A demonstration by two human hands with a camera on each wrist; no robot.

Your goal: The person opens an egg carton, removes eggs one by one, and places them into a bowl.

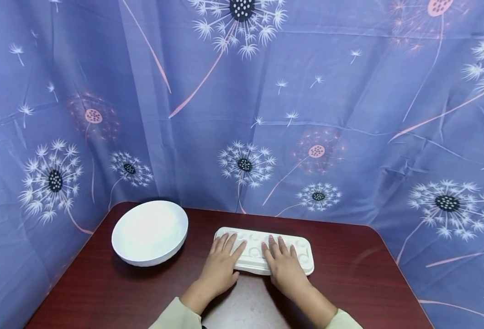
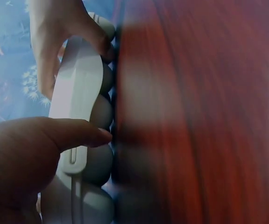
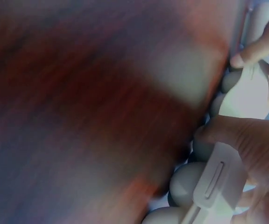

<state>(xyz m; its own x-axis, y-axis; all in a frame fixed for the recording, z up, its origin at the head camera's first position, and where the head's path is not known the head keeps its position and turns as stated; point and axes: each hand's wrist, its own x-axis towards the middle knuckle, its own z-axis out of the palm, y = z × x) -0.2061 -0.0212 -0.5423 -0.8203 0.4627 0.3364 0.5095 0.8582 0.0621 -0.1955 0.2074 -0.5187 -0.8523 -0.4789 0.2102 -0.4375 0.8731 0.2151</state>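
A long white lidded egg box lies on the table, round marks on its lid. My left hand holds its left part, fingers spread over the lid and the thumb at the front. My right hand grips the right part the same way. In the left wrist view the left thumb crosses the front flap, above a row of rounded bulges. The right wrist view shows the right thumb on the front side; the left hand is farther along.
A white bowl stands at the back left of the dark red wooden table. A blue dandelion-print curtain hangs behind the table and along its sides.
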